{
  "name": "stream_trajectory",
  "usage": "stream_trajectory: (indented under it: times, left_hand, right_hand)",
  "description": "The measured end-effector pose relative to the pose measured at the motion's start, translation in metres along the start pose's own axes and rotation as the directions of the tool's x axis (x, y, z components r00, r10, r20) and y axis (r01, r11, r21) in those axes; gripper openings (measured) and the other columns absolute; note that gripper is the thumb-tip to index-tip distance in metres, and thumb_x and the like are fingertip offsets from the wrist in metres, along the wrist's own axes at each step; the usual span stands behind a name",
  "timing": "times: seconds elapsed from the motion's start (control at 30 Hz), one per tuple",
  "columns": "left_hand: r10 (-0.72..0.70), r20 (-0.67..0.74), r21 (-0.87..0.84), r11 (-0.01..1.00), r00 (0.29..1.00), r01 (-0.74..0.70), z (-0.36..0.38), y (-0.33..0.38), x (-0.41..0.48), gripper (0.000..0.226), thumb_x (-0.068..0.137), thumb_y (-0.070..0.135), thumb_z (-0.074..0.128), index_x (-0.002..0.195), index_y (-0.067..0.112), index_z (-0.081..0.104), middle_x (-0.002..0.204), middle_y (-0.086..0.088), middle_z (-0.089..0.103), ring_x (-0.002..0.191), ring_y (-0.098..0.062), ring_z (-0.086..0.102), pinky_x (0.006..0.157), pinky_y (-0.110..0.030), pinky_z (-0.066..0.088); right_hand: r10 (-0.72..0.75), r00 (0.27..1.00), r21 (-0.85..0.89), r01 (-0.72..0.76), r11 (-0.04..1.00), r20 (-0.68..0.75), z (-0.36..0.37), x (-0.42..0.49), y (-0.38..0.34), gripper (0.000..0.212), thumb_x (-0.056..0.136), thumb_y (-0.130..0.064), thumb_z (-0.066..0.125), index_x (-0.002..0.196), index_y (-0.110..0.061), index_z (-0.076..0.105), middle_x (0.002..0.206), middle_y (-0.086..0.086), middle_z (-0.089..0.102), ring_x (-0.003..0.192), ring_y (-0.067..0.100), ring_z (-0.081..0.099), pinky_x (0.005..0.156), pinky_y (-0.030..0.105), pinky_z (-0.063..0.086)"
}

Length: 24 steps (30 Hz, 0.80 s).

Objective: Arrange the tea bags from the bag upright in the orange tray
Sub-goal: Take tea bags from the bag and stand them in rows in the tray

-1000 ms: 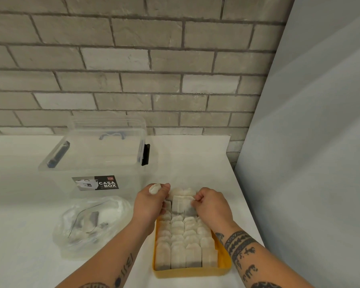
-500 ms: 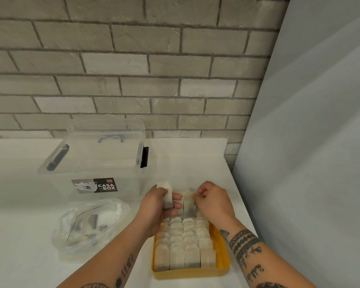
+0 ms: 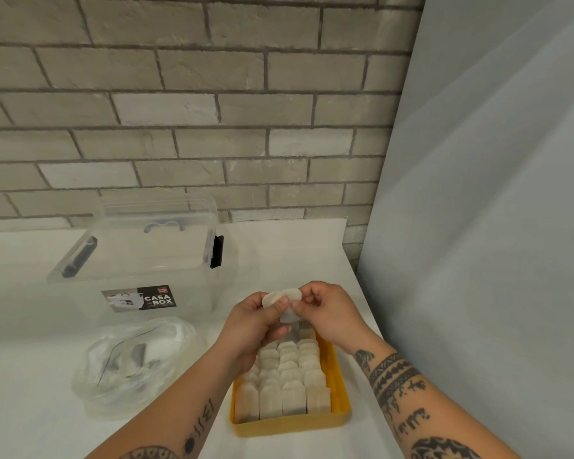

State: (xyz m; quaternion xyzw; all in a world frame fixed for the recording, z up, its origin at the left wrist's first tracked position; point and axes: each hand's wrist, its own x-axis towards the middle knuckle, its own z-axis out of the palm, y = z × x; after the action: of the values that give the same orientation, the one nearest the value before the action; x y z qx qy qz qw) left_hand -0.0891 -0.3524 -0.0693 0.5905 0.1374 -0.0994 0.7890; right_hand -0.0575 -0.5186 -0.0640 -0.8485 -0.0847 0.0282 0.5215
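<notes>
I hold one tea bag (image 3: 280, 297) between both hands, above the far end of the tray (image 3: 289, 425) and clear of it. My left hand (image 3: 256, 323) has its fingers curled under the tea bag and its thumb pressed across the front. My right hand (image 3: 328, 313) pinches the right edge with thumb and fingertips, the other fingers curled in. The tea bag looks bent rather than flat.

The orange tray sits on the near right part of the table (image 3: 295, 246). Rows of bags (image 3: 282, 385) stand upright in it, packed side by side, four across in the nearest row. My hands hide the far rows, so I cannot tell how that end is filled.

Left of the tray lies the plastic bag (image 3: 130, 362), clear and crumpled, with a few tea bags showing inside. Just beyond it stands a clear box (image 3: 146, 260), lid on, with black latches and a label reading CASA BOX. A brick wall (image 3: 212, 111) runs along the far edge of the table, and a grey panel (image 3: 494, 226) stands at the right.
</notes>
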Motion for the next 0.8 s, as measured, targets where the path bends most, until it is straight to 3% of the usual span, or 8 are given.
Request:
stream_trajectory:
  times: [0.1, 0.37, 0.63, 0.8]
  left_hand:
    - [0.05, -0.02, 0.039, 0.998, 0.999, -0.05, 0.005, 0.004, 0.0, 0.026, 0.089, 0.01, 0.076, 0.113, 0.004, 0.066, 0.103, -0.017, 0.077, 0.09, -0.027, 0.077, 0.06, -0.024, 0.058]
    - [0.118, -0.041, 0.197, 0.975, 0.992, -0.107, 0.011, 0.0, 0.005, 0.022, 0.089, 0.013, 0.078, 0.109, 0.012, 0.069, 0.097, -0.01, 0.078, 0.086, -0.024, 0.077, 0.064, -0.029, 0.057]
    - [0.145, -0.197, 0.263, 0.961, 0.97, -0.09, -0.006, -0.007, 0.016, 0.015, 0.088, 0.011, 0.077, 0.1, 0.009, 0.069, 0.089, -0.012, 0.076, 0.079, -0.026, 0.077, 0.057, -0.03, 0.056]
    - [0.128, -0.201, 0.266, 0.961, 0.971, -0.071, -0.013, -0.009, 0.02, 0.015, 0.087, 0.01, 0.078, 0.099, 0.008, 0.069, 0.085, -0.012, 0.075, 0.076, -0.026, 0.077, 0.058, -0.032, 0.055]
  right_hand:
    - [0.022, 0.999, 0.025, -0.021, 0.999, -0.03, -0.017, 0.004, -0.003, 0.006, 0.086, -0.024, 0.077, 0.084, -0.024, 0.071, 0.08, -0.003, 0.074, 0.075, 0.012, 0.067, 0.077, 0.033, 0.058]
    - [0.053, 0.998, -0.007, -0.053, 0.999, -0.029, -0.023, 0.006, 0.002, 0.011, 0.087, -0.027, 0.077, 0.097, -0.026, 0.072, 0.089, -0.007, 0.074, 0.084, 0.01, 0.069, 0.08, 0.027, 0.058]
    - [0.178, 0.984, -0.291, -0.171, 0.941, -0.005, -0.02, 0.008, 0.028, 0.01, 0.09, -0.022, 0.07, 0.085, -0.029, 0.067, 0.083, -0.01, 0.068, 0.075, 0.002, 0.061, 0.058, 0.01, 0.039]
    - [0.214, 0.977, -0.372, -0.196, 0.907, 0.009, -0.007, 0.013, 0.039, 0.014, 0.088, -0.025, 0.074, 0.079, -0.031, 0.066, 0.091, -0.01, 0.069, 0.081, 0.004, 0.063, 0.067, 0.014, 0.047]
